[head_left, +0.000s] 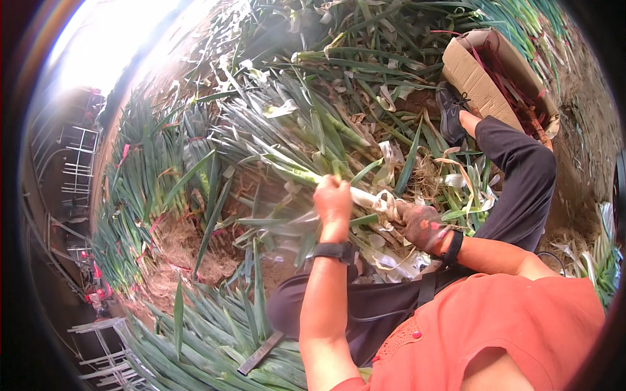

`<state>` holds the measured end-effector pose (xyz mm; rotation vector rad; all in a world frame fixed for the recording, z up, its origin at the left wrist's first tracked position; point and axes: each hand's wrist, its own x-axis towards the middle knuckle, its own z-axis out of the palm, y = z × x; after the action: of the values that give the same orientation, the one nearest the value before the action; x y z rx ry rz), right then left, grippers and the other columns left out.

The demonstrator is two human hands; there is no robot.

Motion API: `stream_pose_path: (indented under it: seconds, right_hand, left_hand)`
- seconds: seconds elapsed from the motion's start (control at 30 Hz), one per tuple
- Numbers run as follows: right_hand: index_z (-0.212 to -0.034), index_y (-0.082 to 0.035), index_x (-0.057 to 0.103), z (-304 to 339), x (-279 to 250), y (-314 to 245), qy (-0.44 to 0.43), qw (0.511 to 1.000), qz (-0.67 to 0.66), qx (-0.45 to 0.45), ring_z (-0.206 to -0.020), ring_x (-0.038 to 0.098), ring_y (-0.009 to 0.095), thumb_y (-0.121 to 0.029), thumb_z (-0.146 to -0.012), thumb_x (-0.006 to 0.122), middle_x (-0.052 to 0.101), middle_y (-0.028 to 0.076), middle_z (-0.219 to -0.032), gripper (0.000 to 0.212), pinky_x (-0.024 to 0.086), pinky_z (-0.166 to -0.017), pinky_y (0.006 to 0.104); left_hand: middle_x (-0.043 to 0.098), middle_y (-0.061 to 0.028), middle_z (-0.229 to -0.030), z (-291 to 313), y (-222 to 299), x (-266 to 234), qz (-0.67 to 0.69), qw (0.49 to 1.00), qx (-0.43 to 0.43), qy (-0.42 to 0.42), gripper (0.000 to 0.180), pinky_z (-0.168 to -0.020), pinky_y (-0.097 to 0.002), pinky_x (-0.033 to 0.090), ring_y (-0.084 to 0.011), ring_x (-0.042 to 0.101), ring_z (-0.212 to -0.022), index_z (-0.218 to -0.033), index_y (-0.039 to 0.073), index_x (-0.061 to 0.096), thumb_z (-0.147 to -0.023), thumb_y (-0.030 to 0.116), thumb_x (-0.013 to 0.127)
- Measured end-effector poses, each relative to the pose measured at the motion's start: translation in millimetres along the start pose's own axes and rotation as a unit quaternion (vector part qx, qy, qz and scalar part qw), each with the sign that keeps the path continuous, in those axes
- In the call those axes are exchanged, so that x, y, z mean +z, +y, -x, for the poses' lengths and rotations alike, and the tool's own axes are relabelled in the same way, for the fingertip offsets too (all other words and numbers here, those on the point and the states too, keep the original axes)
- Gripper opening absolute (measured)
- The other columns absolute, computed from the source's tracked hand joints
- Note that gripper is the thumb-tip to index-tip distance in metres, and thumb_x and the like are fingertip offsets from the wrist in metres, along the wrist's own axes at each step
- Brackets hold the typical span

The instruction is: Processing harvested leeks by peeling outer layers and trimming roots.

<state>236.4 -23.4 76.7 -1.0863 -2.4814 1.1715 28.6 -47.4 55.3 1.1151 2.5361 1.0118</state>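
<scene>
My left hand point(333, 199), bare with a black band at the wrist, is closed around a leek point(366, 198) where its green leaves begin. At the other end my right hand point(425, 228), in a dark stained glove, grips the pale stem near the roots. Loose peeled skin curls beside the gloved fingers, whose tips are partly hidden. The leek lies nearly level across my lap side, its leaves reaching left over a heap of leeks point(261, 127). Pale peeled scraps point(394, 264) and stringy roots point(420, 176) lie around both hands.
A cardboard box point(479, 81) holding reddish strips stands at the upper right by my shoe point(450, 114). Upright leek bundles point(130, 195) line the left. More leeks point(202, 326) lie at lower left under a flat metal bar point(261, 353). White metal racks point(79, 159) stand beyond.
</scene>
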Motion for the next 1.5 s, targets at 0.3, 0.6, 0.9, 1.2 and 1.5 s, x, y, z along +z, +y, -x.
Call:
stream_pose_path:
  seconds: [0.3, 0.6, 0.9, 1.2, 1.5]
  right_hand:
    - [-0.098, -0.009, 0.061, -28, -44, 0, -0.186, 0.963, -0.190, 0.052, -0.063, 0.052, 0.009, -0.025, -0.088, 0.050, 0.057, 0.001, -0.073, 0.022, 0.042, -0.054, 0.0249]
    - [-0.083, -0.004, 0.062, -2, -54, -43, -0.132, 0.871, -0.451, 0.147, -0.055, 0.046, 0.005, -0.019, -0.080, 0.057, 0.055, -0.002, -0.063, 0.015, 0.038, -0.049, 0.0230]
    - [-0.087, -0.007, 0.064, -40, -21, -33, 0.087, 0.987, -0.017, -0.132, -0.051, 0.053, 0.023, -0.034, -0.081, 0.060, 0.059, 0.011, -0.069, 0.028, 0.043, -0.051, 0.0340]
    - [-0.084, -0.009, 0.061, -33, 7, 70, 0.098, 0.986, 0.101, -0.090, -0.062, 0.058, 0.031, -0.025, -0.084, 0.049, 0.059, 0.013, -0.069, 0.020, 0.045, -0.055, 0.0402]
    - [-0.108, -0.004, 0.054, -61, -79, 34, -0.100, 0.972, 0.212, 0.033, -0.089, 0.060, 0.030, -0.029, -0.076, 0.063, 0.060, 0.017, -0.103, 0.042, 0.048, -0.076, 0.0386]
  left_hand:
    - [0.062, -0.0036, -0.081, 18, 101, -64, 0.323, 0.912, 0.026, -0.252, 0.021, -0.073, -0.0251, 0.045, -0.0148, 0.057, -0.077, -0.094, -0.003, 0.061, -0.086, 0.016, 0.057]
    - [0.053, -0.0107, -0.092, -10, 59, -51, 0.672, 0.655, -0.299, -0.174, 0.036, -0.089, -0.0413, 0.040, -0.0278, 0.053, -0.094, -0.106, 0.001, 0.046, -0.090, 0.033, 0.050]
    - [0.044, 0.0000, -0.072, -8, 101, -57, 0.673, 0.735, -0.081, -0.036, 0.014, -0.056, -0.0255, 0.040, -0.0103, 0.044, -0.061, -0.089, 0.008, 0.046, -0.091, 0.022, 0.051]
    - [0.040, 0.0037, -0.061, -17, 105, -117, 0.603, 0.777, -0.058, 0.172, 0.020, -0.040, -0.0195, 0.031, -0.0040, 0.036, -0.046, -0.082, 0.012, 0.042, -0.090, 0.027, 0.052]
    - [0.034, 0.0045, -0.057, -23, 94, -151, 0.731, 0.678, -0.062, 0.041, 0.026, -0.034, -0.0178, 0.026, -0.0036, 0.028, -0.042, -0.081, 0.011, 0.046, -0.089, 0.035, 0.051]
